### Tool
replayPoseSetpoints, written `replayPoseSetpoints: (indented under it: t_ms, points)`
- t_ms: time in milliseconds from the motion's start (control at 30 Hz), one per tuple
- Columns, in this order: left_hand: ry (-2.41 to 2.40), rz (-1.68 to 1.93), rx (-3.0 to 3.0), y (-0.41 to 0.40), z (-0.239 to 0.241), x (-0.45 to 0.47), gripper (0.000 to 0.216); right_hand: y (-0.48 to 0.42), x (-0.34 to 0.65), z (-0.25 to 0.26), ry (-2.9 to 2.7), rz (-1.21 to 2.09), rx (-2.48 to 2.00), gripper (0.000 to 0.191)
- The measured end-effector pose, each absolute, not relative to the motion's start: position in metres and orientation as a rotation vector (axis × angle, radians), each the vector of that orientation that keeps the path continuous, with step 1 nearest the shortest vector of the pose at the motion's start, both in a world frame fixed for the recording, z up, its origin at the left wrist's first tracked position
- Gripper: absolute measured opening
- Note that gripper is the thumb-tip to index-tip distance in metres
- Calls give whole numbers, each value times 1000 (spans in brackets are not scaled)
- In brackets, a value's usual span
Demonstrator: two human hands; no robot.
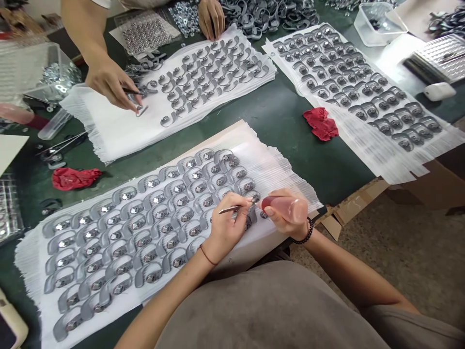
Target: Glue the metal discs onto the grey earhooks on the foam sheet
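Note:
My left hand (229, 223) is closed in a pinch around slim tweezers (228, 210), whose dark end sticks out to the left. A small metal part shows at its fingertips; whether the tweezers grip it I cannot tell. My right hand (285, 224) is wrapped round a squeeze bottle of reddish liquid (290, 208), tilted with its narrow end toward the left fingertips. Beneath both hands lies a white foam sheet (259, 150) carrying rows of grey curved clips (148, 184) with shiny metal pieces on them. My hands hide some clips near the sheet's right end.
Across the table, a co-worker's hand (109, 82) holds a dark thin tool over another sheet of clips (109, 131). A third filled sheet (348, 92) lies right. Red crumpled cloths (321, 124), a clear plastic tub (378, 26) and a clip pile (269, 17) are around.

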State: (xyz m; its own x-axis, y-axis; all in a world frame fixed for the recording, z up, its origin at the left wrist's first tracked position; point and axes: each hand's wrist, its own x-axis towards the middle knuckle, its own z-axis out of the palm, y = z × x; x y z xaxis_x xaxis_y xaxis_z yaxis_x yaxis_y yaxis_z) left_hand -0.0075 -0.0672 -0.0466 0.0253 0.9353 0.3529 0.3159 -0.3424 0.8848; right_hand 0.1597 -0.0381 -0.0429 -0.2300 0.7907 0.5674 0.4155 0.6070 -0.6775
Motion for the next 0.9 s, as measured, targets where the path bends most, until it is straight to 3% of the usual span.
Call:
replayPoseSetpoints:
  t_ms: [900]
  points:
    - [1285, 1314, 1710, -68, -48, -8, 14, -39, 159, -38, -1849, 419, -1017, 15]
